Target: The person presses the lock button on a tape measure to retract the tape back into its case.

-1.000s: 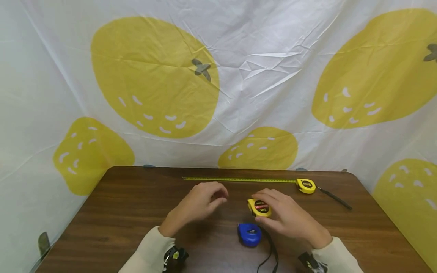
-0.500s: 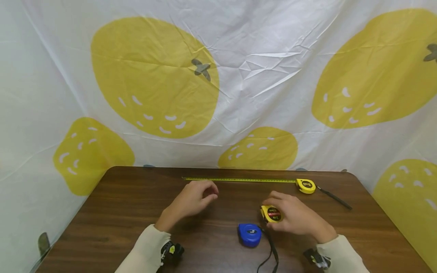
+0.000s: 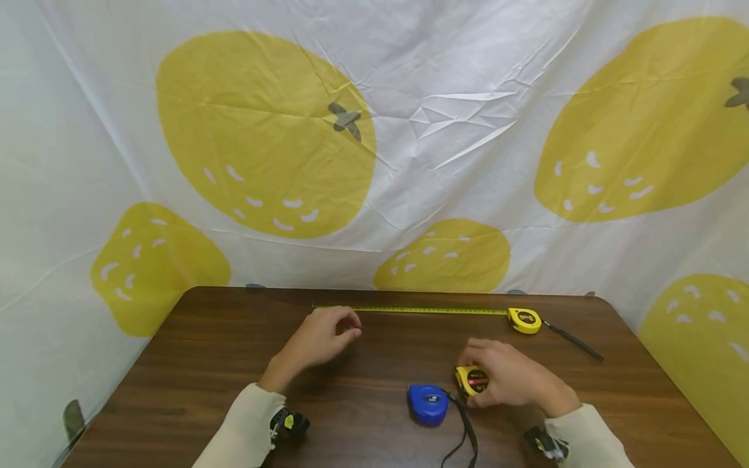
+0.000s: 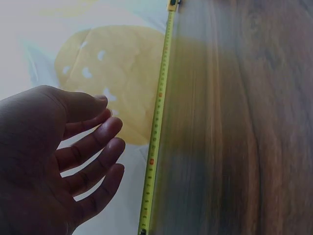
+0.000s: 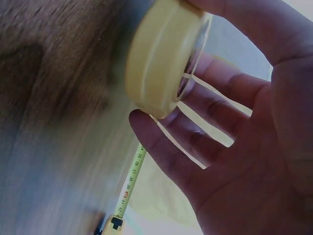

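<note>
My right hand [image 3: 517,377] grips a small yellow tape measure [image 3: 466,379] with a black label, thumb on one side and fingers on the other. In the right wrist view its rounded yellow case [image 5: 151,58] lies between the thumb and the fingertips. To the left, my left hand [image 3: 318,337] holds nothing, its fingers loosely bent, close in front of a pulled-out yellow blade [image 3: 433,311]. That blade runs across the back of the table from a second yellow tape measure [image 3: 524,320]. A blue tape measure [image 3: 428,404] lies in front, between the hands.
A black wrist strap [image 3: 466,429] trails from the blue tape measure toward the front, and another black strap [image 3: 573,340] extends from the rear one. The brown wooden table [image 3: 205,364] ends at a white curtain [image 3: 445,149] printed with yellow fruit.
My right hand has moved right and toward the front with the small yellow tape measure, which has turned. My left hand has drifted left. The blue and rear tape measures lie as before.
</note>
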### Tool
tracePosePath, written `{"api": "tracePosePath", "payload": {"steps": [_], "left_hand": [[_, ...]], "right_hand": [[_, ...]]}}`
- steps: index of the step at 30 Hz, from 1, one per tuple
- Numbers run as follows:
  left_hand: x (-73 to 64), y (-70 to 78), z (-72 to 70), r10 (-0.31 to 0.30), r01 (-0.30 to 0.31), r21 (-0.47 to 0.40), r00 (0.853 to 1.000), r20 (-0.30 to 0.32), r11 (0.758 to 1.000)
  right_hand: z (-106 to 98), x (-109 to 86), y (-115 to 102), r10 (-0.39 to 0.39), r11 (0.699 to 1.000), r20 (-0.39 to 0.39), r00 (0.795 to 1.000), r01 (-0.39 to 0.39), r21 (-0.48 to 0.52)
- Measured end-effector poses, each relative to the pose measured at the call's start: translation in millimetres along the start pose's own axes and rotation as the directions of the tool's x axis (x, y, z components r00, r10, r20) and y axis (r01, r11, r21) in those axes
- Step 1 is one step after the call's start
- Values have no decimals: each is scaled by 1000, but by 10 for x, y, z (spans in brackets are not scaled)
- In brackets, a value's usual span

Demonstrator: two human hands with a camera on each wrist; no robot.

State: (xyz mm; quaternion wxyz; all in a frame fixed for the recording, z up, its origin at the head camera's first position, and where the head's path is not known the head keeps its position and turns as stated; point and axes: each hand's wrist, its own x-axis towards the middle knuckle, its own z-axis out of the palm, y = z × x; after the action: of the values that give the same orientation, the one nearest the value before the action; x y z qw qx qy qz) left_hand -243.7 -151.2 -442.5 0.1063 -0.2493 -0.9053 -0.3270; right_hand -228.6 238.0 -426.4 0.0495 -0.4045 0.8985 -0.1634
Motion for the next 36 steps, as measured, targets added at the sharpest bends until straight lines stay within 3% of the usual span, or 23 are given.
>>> {"api": "tracePosePath", "payload": {"steps": [7, 15, 27, 36], "left_hand": [[-11, -69, -48, -39, 39, -6, 999, -2, 999], [-20, -108, -84, -78, 78, -23, 997, -12, 997], [-30, -230, -176, -109, 108, -23, 992, -56, 994], [-44, -335, -203, -147, 144, -45, 988, -57, 989]], "right_hand": [[-1, -12, -20, 10, 999, 63, 998, -13, 36], [22, -17, -26, 4, 1000, 67, 998, -5, 16], [31, -34, -50, 9, 998, 107, 994, -16, 63], [19, -38, -71, 23, 997, 122, 992, -32, 74]]}}
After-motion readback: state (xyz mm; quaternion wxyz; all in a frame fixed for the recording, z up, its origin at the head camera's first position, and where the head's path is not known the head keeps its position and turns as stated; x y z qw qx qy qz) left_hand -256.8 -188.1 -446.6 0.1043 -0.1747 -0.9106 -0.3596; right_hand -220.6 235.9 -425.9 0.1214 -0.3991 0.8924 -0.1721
